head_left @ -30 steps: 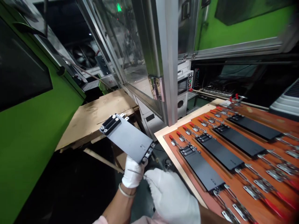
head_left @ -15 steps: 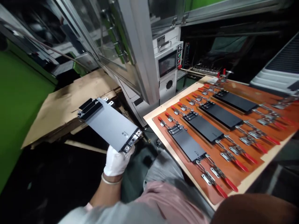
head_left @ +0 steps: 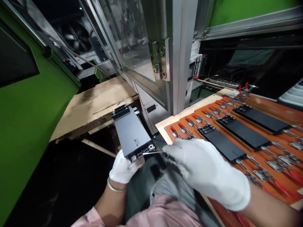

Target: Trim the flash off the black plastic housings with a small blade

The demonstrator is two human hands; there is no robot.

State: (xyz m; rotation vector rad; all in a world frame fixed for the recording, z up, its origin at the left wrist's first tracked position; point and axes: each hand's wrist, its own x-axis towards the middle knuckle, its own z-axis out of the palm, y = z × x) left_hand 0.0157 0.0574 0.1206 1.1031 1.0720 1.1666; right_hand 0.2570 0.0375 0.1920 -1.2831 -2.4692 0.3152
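Note:
My gloved left hand (head_left: 123, 168) is closed under the near end of a flat, dark grey rectangular part (head_left: 132, 129), which has black fittings at both ends. The part tilts up off the bench, its far end pointing away from me. To its right, my gloved right hand (head_left: 203, 167) pinches a thin, shiny metal tool (head_left: 153, 153). The tool's tip reaches the near end of the part, between its two round metal eyelets; its exact kind is unclear, as my fingers cover the rest. Behind my right hand, similar dark panels (head_left: 222, 143) lie clamped on an orange board.
Red-handled toggle clamps (head_left: 260, 175) line the orange board (head_left: 260, 101) at right. A metal-framed door (head_left: 180, 63) stands ahead. Cardboard (head_left: 94, 97) covers a low surface at left, beside a green machine panel (head_left: 54, 88). A control box (head_left: 197, 66) is behind the door.
My right hand has come in from the lower right with the thin tool, up to the part's near end. The part in my left hand has turned more upright in view. The camera has swung left.

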